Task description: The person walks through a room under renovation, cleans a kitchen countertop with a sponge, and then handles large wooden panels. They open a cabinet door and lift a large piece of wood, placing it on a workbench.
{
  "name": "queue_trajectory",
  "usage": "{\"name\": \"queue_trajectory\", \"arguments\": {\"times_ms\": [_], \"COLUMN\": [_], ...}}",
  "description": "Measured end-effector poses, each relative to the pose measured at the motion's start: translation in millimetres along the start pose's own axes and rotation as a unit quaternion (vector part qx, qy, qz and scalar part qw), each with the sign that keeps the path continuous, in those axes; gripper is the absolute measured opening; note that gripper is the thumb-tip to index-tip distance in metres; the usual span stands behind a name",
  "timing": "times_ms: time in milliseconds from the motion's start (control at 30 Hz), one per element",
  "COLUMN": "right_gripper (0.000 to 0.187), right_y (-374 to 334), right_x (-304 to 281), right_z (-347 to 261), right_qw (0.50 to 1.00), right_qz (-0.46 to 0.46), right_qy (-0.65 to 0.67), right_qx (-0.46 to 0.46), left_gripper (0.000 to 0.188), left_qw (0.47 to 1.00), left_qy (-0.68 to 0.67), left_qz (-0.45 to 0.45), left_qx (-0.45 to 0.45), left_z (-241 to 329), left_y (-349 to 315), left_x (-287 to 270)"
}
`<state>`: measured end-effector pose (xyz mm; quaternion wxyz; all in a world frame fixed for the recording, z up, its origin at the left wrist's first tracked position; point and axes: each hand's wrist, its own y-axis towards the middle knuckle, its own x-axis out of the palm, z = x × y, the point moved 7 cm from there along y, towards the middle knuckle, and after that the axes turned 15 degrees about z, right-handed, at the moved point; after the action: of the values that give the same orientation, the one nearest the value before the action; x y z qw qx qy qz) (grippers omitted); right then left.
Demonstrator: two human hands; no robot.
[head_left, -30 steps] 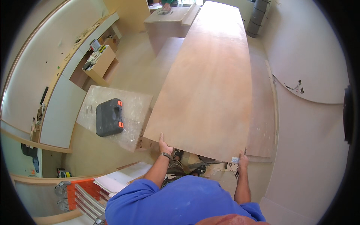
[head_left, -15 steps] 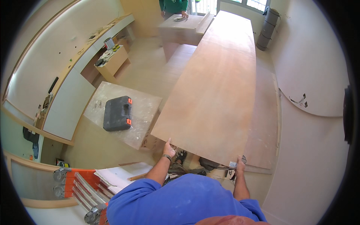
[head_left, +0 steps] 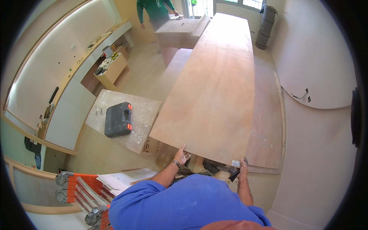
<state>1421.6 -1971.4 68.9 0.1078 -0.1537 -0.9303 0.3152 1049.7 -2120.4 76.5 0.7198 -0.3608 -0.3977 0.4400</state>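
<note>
A long, pale brown plywood sheet [head_left: 209, 88] stretches away from me toward the window. At its near edge my left hand [head_left: 181, 156] grips it, thumb on top and fingers curled below the rim. My right hand [head_left: 243, 168] holds the near right corner, beside a small white label [head_left: 236, 163] on the sheet; some of its fingers are hidden. Under the right part of the sheet lies another wide board [head_left: 264, 142], partly covered. Dark items show beneath the near edge, too hidden to name.
A black tool case [head_left: 118, 119] with orange latches sits on a dusty board [head_left: 147, 103] at left. An orange folding ladder [head_left: 82, 188] stands near my left arm. Beyond, a person in green [head_left: 153, 13] stands by a wooden workbench [head_left: 176, 27]. A grey roll [head_left: 265, 28] leans against the wall.
My left hand has slid to the right along the sheet's near edge. My right hand remains at the corner. The person in green stands more fully in view.
</note>
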Motion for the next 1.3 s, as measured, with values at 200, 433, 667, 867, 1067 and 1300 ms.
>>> {"name": "queue_trajectory", "arguments": {"times_ms": [200,433,667,867,1067,1300], "right_gripper": [0.041,0.038,0.035,0.032,0.03,0.035], "right_y": [-27,-12,-21,-26,50,131], "right_x": [-7,-7,3,27,89,172], "right_z": [18,12,10,-9,-54,-93], "right_qw": [0.993,0.982,0.98,0.98,0.984,0.982], "right_qz": [-0.001,0.05,0.039,0.085,0.076,0.093], "right_qy": [0.054,0.127,0.148,0.145,0.137,0.132], "right_qx": [0.102,0.128,0.129,0.108,0.088,0.1], "left_gripper": [0.04,0.05,0.046,0.041,0.045,0.053], "left_qw": [1.0,0.996,1.0,0.999,0.999,0.999], "left_qy": [0.016,0.083,0.031,-0.02,0.013,0.031], "left_qz": [-0.006,-0.021,-0.007,0.029,-0.006,-0.013], "left_qx": [-0.009,-0.041,-0.001,-0.005,0.032,0.043], "left_z": [-9,-15,-14,19,68,126], "left_y": [1,1,10,-2,49,103], "left_x": [11,25,14,41,121,218]}}
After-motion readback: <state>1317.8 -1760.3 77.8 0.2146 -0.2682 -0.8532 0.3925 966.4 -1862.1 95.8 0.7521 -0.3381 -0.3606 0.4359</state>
